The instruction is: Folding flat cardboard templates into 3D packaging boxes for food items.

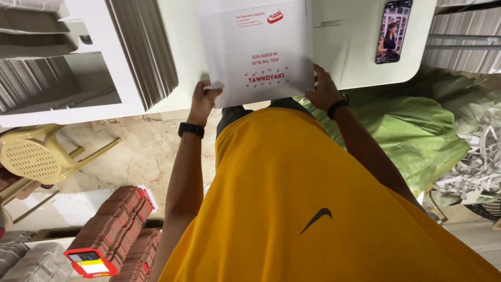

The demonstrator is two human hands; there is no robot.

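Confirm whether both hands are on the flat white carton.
Yes: the left hand and right hand each grip its near edge.

Flat white cardboard box blank with red print (pixel 258 49) looking matt and smooth, thin paperboard. White worktop (pixel 344 57) showing a smooth, slightly satin surface. Black smartphone (pixel 393 31) screen shining glossy. Grey stacked cardboard sheets (pixel 143 49) looking matt, edges rough. Green plastic sack (pixel 417 130) looking crinkled, faintly shiny. Yellow cloth shirt (pixel 292 209) looking soft, matt. Beige plastic stool (pixel 36 156) looking smooth, perforated.
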